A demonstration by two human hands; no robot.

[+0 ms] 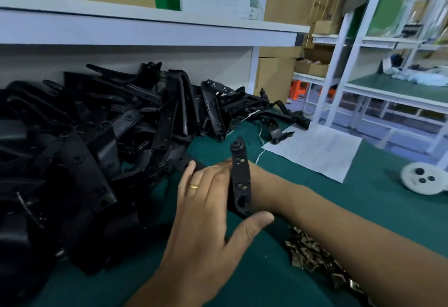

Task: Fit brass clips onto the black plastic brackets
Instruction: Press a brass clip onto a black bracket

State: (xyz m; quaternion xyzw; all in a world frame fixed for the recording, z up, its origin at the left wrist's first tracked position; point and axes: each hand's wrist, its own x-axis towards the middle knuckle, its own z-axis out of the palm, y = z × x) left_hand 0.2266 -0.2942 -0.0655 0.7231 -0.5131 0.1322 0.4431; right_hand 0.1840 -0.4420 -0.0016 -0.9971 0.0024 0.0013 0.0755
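A narrow black plastic bracket with small holes (240, 178) is standing nearly upright at the frame's centre. The left hand (206, 200) is grasping it, fingers (189, 175) lying behind it, thumb stretching under its lower end. The right hand is hiding behind the bracket; its state is unclear. Small brass clips (312, 255) are lying heaped on the green worktop (378, 209), lower right, beside a pile of black brackets (84, 137) at left.
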